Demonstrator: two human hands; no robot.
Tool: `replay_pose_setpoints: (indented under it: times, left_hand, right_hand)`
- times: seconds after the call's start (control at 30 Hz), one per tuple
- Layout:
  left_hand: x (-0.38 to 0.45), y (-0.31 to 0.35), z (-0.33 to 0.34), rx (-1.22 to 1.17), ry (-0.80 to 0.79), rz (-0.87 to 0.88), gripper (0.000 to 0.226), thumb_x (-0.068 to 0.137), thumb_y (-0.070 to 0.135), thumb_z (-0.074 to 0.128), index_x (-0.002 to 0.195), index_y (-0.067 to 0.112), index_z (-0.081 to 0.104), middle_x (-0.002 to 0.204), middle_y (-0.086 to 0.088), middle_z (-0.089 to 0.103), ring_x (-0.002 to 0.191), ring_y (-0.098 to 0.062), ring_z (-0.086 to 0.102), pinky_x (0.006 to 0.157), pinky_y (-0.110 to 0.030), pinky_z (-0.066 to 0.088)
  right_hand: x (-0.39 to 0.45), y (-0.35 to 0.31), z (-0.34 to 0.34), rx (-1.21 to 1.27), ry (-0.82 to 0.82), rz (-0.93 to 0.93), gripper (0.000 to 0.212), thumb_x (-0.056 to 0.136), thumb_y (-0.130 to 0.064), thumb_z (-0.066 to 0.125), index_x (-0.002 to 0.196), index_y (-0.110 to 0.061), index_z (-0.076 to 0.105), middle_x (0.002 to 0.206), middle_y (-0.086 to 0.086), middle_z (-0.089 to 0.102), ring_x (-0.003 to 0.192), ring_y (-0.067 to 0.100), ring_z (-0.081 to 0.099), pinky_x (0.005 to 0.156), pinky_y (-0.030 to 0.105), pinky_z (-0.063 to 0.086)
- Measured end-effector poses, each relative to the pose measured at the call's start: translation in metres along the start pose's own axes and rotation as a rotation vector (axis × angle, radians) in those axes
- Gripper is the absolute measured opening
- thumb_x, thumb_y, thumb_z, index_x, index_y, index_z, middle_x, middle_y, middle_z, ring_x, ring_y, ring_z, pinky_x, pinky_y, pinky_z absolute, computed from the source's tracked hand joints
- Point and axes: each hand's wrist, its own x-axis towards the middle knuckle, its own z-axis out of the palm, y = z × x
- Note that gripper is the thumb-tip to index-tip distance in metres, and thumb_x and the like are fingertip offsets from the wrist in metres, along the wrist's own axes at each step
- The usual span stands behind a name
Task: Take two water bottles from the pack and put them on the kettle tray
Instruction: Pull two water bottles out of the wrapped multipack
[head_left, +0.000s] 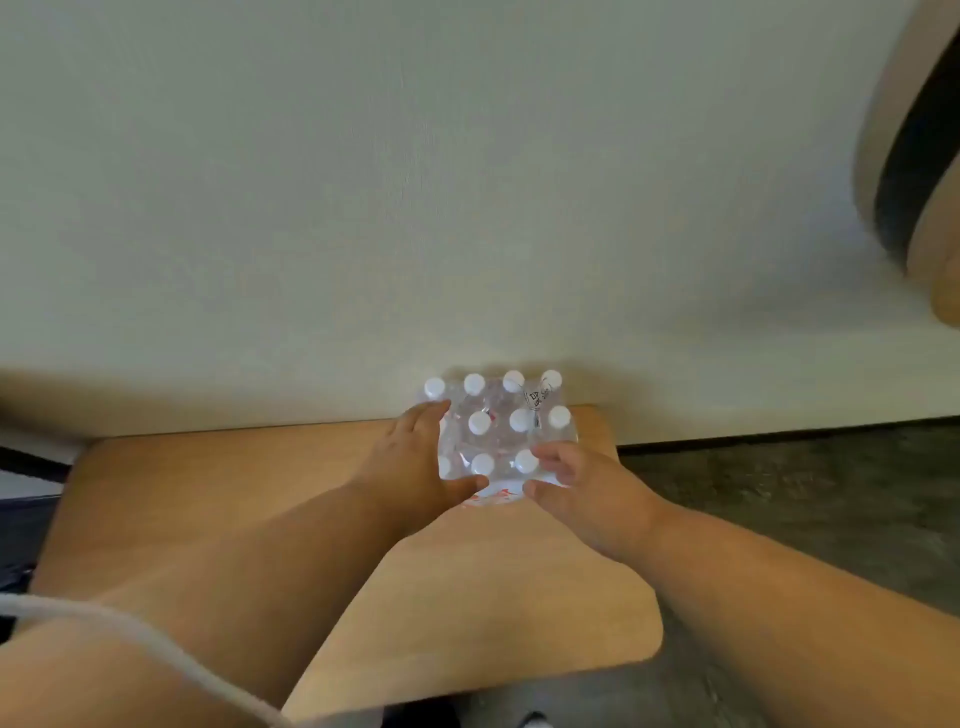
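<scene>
It looks like a furnished room indoors, perhaps a hotel or guest room, though that is uncertain. A small light wooden surface (197, 499) with rounded corners stands against a plain pale wall (415, 182). Dark mottled carpet (779, 499) covers the floor, and a shrink-wrapped pack of water bottles (498, 426) sits on the wood.

A plain pale wall (415, 182) fills most of the view. Below it stands a light wooden table (218, 493) with rounded corners. Right of the table runs dark mottled carpet (805, 499). The light is soft and even.
</scene>
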Motion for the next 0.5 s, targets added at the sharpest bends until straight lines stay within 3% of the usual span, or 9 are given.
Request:
replay_pose_setpoints:
  times: [0.13, 0.27, 0.3, 0.4, 0.5]
  left_hand:
    - [0.048, -0.028, 0.023, 0.192, -0.09, 0.038, 0.12, 0.074, 0.076, 0.064, 0.163, 0.019, 0.007, 0.172, -0.004, 0.011, 0.159, -0.021, 0.005, 0.126, -0.04, 0.015]
    - [0.086, -0.042, 0.05, 0.31, -0.15, 0.031, 0.132, 0.069, 0.09, 0.042, 0.16, 0.013, -0.014, 0.172, -0.006, -0.016, 0.156, -0.025, -0.024, 0.128, -0.04, -0.004]
    - [0.092, -0.044, 0.056, 0.346, -0.155, 0.027, 0.133, 0.065, 0.093, 0.031, 0.157, 0.013, -0.021, 0.17, -0.006, -0.024, 0.152, -0.026, -0.033, 0.126, -0.041, -0.011]
    - [0.102, -0.046, 0.069, 0.395, -0.149, 0.023, 0.123, 0.062, 0.091, 0.016, 0.146, 0.015, -0.033, 0.152, -0.002, -0.05, 0.137, -0.025, -0.052, 0.121, -0.043, -0.021]
    - [0.105, -0.049, 0.073, 0.41, -0.134, 0.027, 0.119, 0.066, 0.087, 0.014, 0.148, 0.014, -0.032, 0.145, -0.003, -0.056, 0.143, -0.031, -0.046, 0.123, -0.047, -0.019]
  right_hand:
    - [0.045, -0.004, 0.014, -0.097, -0.017, 0.058, 0.052, 0.079, -0.048, 0.059, 0.128, -0.03, 0.049, 0.129, -0.008, 0.054, 0.11, 0.01, 0.05, 0.084, 0.023, 0.037]
    - [0.093, -0.01, 0.029, -0.117, -0.016, 0.13, 0.044, 0.084, -0.039, 0.056, 0.126, -0.027, 0.051, 0.118, -0.004, 0.056, 0.083, 0.005, 0.053, 0.063, 0.016, 0.041]
    - [0.104, -0.012, 0.034, -0.137, -0.007, 0.14, 0.043, 0.085, -0.037, 0.056, 0.127, -0.026, 0.05, 0.121, -0.003, 0.057, 0.086, 0.006, 0.054, 0.065, 0.016, 0.041]
    - [0.136, -0.018, 0.047, -0.202, -0.024, 0.147, 0.047, 0.09, -0.031, 0.052, 0.134, -0.019, 0.044, 0.135, 0.005, 0.053, 0.117, 0.022, 0.052, 0.094, 0.029, 0.042]
    - [0.166, -0.027, 0.06, -0.31, -0.079, 0.237, 0.046, 0.089, -0.028, 0.048, 0.132, -0.013, 0.044, 0.133, 0.012, 0.054, 0.12, 0.031, 0.05, 0.096, 0.036, 0.039]
